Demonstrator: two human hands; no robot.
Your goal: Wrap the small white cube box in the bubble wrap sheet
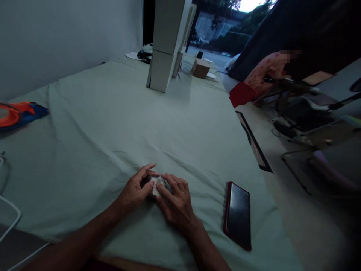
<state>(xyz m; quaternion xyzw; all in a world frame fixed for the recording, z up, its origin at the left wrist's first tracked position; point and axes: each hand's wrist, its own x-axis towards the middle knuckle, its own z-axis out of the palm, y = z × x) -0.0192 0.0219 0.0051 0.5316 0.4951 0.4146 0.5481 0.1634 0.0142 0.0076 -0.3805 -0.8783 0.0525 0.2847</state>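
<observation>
Near the table's front edge, my left hand (pixel 138 188) and my right hand (pixel 177 197) meet around a small whitish object (pixel 155 187) with faint pinkish marks. Its kind cannot be made out in the dim light, and my fingers cover part of it. My left thumb presses on its left side, while the other left fingers curve above it. On its right side lie the thumb and fingers of my right hand. A phone (pixel 239 214) in a dark red case rests to the right of my right hand, screen up.
A pale green cloth (pixel 113 113) covers the long table. Tall light-coloured boxes (pixel 163 56) stand farther back, beside a brown carton (pixel 200 68). An orange and blue item (pixel 19 114) is at left, with a white cable (pixel 12 207) below. Another person (pixel 266 71) sits beyond the table's right edge.
</observation>
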